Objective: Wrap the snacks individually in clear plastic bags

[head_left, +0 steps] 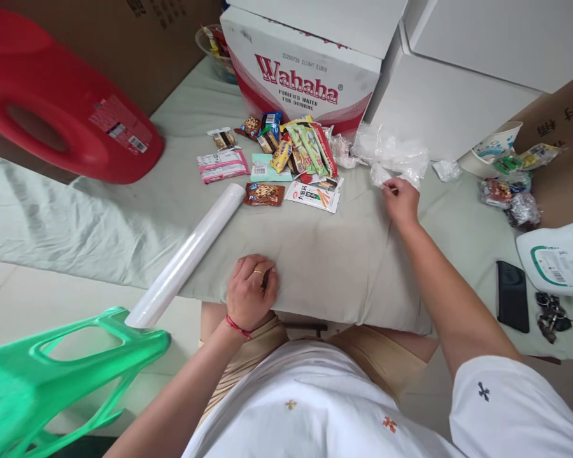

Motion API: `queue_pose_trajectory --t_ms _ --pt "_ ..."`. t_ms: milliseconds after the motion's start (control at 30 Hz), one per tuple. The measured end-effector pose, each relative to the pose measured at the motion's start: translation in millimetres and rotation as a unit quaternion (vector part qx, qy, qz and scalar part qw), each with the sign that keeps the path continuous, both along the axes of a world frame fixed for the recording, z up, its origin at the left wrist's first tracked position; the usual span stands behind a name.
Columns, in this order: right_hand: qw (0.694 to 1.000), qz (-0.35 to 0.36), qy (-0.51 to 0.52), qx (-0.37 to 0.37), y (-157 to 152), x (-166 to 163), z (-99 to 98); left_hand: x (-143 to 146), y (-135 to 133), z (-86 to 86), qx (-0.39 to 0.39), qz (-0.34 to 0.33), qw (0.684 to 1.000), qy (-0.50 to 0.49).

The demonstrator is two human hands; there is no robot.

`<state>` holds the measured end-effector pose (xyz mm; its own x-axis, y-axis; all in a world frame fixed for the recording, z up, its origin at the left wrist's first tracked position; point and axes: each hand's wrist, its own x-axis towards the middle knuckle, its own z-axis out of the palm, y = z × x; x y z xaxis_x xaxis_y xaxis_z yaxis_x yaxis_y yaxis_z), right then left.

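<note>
I'm watching from the head camera, looking down across a cloth-covered tabletop (339, 254). My right hand (401, 200) is stretched forward, its fingers narrowed to a pinch on the near edge of the crumpled plastic bags (391, 152). These lie just right of the snack pile (291, 156), in front of the Wahaha box (305, 76). My left hand (251, 292) rests at the near edge of the tabletop with its fingers curled shut. A dark sliver shows between them, but I can't tell whether it is a held thing or a shadow. The roll of clear film (186, 254) lies slantwise just left of that hand, its near end hanging past the edge.

I judge the step in hand to be picking at the bags with 1 hand while the other idles. Drawing 1 bag clear would call for a firm pinch on a single layer, since the film is bunched and would likely drag its neighbours along. The left hand is free to pin the heap.

Well to the right lie a phone (512, 296) and keys (551, 315).
</note>
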<state>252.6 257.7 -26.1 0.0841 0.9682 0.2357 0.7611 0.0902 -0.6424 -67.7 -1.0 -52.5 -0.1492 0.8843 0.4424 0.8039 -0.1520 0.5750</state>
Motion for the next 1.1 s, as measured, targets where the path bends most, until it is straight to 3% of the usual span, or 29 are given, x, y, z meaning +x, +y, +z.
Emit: queue_pose_trajectory --t_ms 67,167,267,367,467,567,667,800,900,1000,1100 --pt "0.985 -0.031 0.172 0.001 -24.4 -3.3 6.0 4.8 -2.2 6.8 -0.008 0.018 0.997 -0.073" --pt "0.929 -0.023 0.367 -0.043 -87.9 -19.3 14.0 25.5 -0.7 18.8 -0.079 -0.014 0.969 -0.232" --pt "0.888 0.035 0.443 -0.121 -158.9 -46.9 14.3 57.4 9.3 28.9 -0.208 -0.112 0.871 -0.431" --pt "0.856 0.101 0.466 -0.201 -206.8 -71.2 8.9 83.1 20.8 33.8 -0.248 -0.188 0.770 -0.558" --pt "0.800 0.099 0.544 -0.234 -222.2 -80.9 4.3 89.6 23.9 33.8 -0.222 -0.195 0.745 -0.598" --pt "0.745 0.056 0.621 -0.237 -219.6 -78.4 3.0 80.8 19.3 31.5 -0.222 -0.151 0.724 -0.635" --pt "0.725 0.039 0.644 -0.240 -215.7 -72.8 2.8 66.8 14.7 29.4 -0.220 -0.093 0.684 -0.689" --pt "0.727 0.035 0.644 -0.236 -214.3 -66.3 1.6 49.8 12.8 29.1 -0.204 -0.061 0.664 -0.716" --pt "0.752 0.033 0.621 -0.217 -213.8 -61.2 1.8 42.4 12.0 30.9 -0.194 -0.075 0.666 -0.716" --pt "0.827 0.022 0.537 -0.166 -217.0 -58.1 7.0 41.2 10.9 32.8 -0.194 -0.085 0.657 -0.723" --pt "0.927 0.060 0.371 -0.018 -225.8 -61.6 16.9 45.1 10.2 33.5 -0.186 -0.063 0.659 -0.726"
